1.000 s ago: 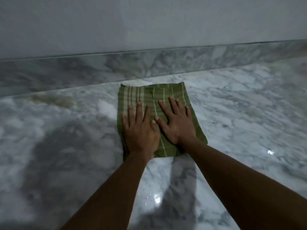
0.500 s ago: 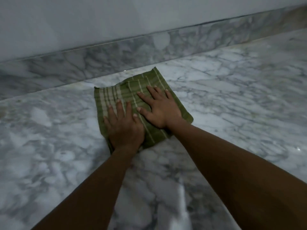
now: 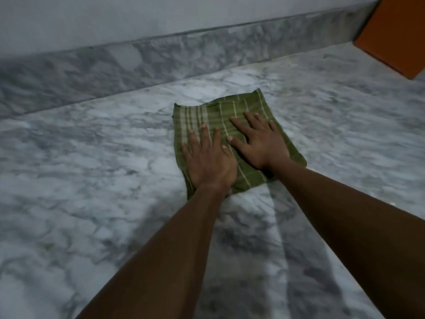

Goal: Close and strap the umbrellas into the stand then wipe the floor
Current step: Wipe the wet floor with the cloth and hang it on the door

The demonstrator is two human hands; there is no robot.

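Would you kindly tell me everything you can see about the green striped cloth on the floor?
The green cloth looks like woven cotton, olive with pale stripes and a denser band near its left edge. It seems folded into a rough square and lies flat on the marble floor, short of the skirting. The left hand and right hand press on it side by side, fingers straight, covering its near half.

The left hand (image 3: 210, 163) lies flat, palm down, with straight, slightly spread fingers pointing to 12 o'clock. Its bare left forearm (image 3: 161, 261) reaches in from 7 o'clock. The right hand (image 3: 261, 143) lies flat just beside it at 2 o'clock, fingers aimed at 11 o'clock and thumbs nearly touching, with the right forearm (image 3: 345, 226) entering from 4 o'clock.
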